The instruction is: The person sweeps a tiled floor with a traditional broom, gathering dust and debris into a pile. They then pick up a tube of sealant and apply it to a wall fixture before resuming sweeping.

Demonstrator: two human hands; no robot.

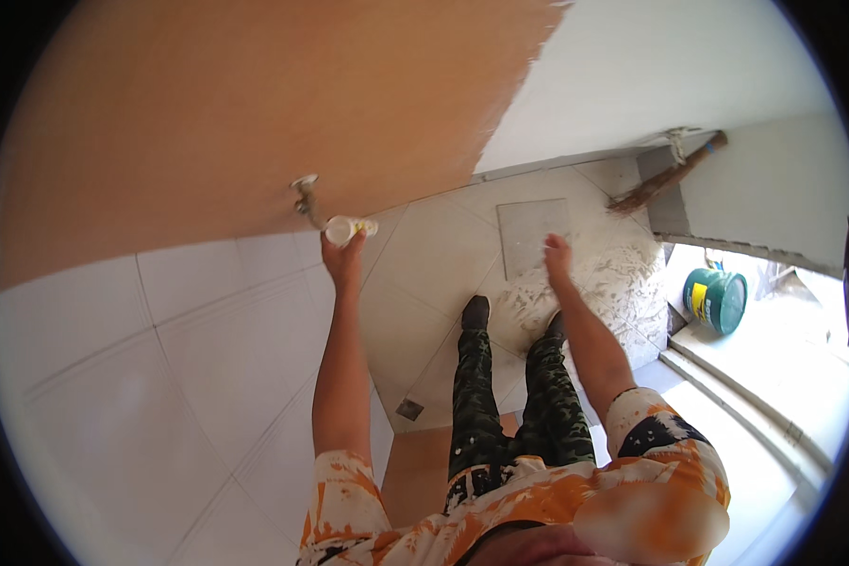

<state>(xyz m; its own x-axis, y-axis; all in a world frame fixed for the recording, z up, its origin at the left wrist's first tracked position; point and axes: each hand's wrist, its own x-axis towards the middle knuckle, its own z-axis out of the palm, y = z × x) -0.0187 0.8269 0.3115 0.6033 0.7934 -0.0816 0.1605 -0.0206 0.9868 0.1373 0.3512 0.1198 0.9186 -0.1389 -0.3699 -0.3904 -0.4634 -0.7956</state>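
Observation:
My left hand (345,257) is closed around a small white container (341,230) with a round end turned up and some yellow on its side. Just beyond it a tap (302,198) sticks out of the orange wall; whether the container touches the tap I cannot tell. My right hand (557,253) hangs over the floor at the right with its fingers curled in, and nothing shows in it.
An orange coat (255,113) ends raggedly against white wall (651,66). White tiles (75,358) line the lower wall at left. A broom (674,174) leans at the far right, near a second tap (677,141). Beyond the doorway sill lies a green bucket (726,304). Pale smears mark the floor (594,292).

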